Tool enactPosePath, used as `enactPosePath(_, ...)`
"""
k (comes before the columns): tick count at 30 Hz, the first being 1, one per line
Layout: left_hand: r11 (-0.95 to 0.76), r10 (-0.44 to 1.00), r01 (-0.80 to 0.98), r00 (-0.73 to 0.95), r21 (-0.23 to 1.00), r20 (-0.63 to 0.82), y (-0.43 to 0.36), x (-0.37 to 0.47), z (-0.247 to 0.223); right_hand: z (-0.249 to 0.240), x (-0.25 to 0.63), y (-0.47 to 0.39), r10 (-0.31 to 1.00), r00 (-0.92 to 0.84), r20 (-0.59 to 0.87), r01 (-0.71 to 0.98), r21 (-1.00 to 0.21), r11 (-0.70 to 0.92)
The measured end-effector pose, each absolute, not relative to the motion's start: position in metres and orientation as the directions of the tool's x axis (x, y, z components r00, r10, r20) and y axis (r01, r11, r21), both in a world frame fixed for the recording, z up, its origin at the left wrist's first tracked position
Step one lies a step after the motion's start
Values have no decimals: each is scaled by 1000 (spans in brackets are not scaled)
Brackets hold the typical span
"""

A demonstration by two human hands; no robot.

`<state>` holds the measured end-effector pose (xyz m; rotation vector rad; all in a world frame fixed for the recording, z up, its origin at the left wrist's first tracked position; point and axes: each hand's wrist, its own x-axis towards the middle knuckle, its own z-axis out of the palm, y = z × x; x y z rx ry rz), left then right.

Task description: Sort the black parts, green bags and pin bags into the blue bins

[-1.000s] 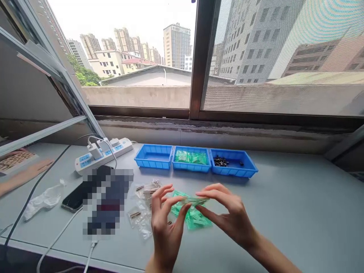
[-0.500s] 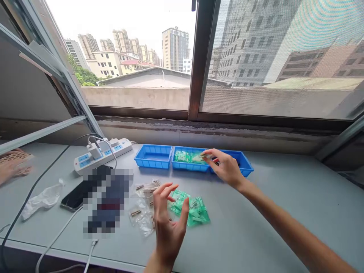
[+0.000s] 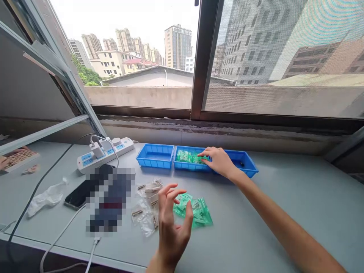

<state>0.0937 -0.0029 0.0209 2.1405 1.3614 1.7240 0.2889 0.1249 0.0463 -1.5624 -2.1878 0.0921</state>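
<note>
My right hand (image 3: 220,162) is over the middle blue bin (image 3: 189,167), its fingers pinched on a green packet (image 3: 199,157). Beside that packet in the same bin lie other green packets (image 3: 184,156). Nearer to me, my left hand (image 3: 174,223) is raised above the table with its fingers apart and nothing held. Behind it, several green packets (image 3: 202,212) lie in a pile, partly hidden by the fingers. Clear plastic bags (image 3: 145,218) with metal pin-like pieces lie on the table to the left of this hand.
A left blue bin (image 3: 155,163) and a right blue bin (image 3: 250,168) flank the middle one. A power strip (image 3: 106,153), a black phone (image 3: 78,194), cables and crumpled plastic (image 3: 48,197) occupy the left. At far left, another person's hand touches a box of small tan pieces (image 3: 19,159).
My right hand has lowered the packet it held into the middle bin, moving slightly left relative to the bins. My left hand keeps nearly the same pose. The view has shifted slightly.
</note>
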Motion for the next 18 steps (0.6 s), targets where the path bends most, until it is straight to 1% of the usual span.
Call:
enactPosePath(4,-591,682,588,-2,552,731,-4,93,19,52,293,121,913,-257,316,886,-300,353)
enactPosePath(8,-588,691,561,-25,582,723,-3,93,17,60,295,113,907,-273,320,873,-313,374)
enactPosePath(11,-626,677,540,19,562,736,-2,94,17,70,292,101,899,-309,312,842,-350,410)
enactPosePath(14,-689,634,525,104,499,766,-2,95,17,82,284,82,897,-386,215,801,-404,441)
enactPosePath(18,-742,588,499,163,448,792,-3,97,16,90,267,55,869,-495,14,797,-390,461)
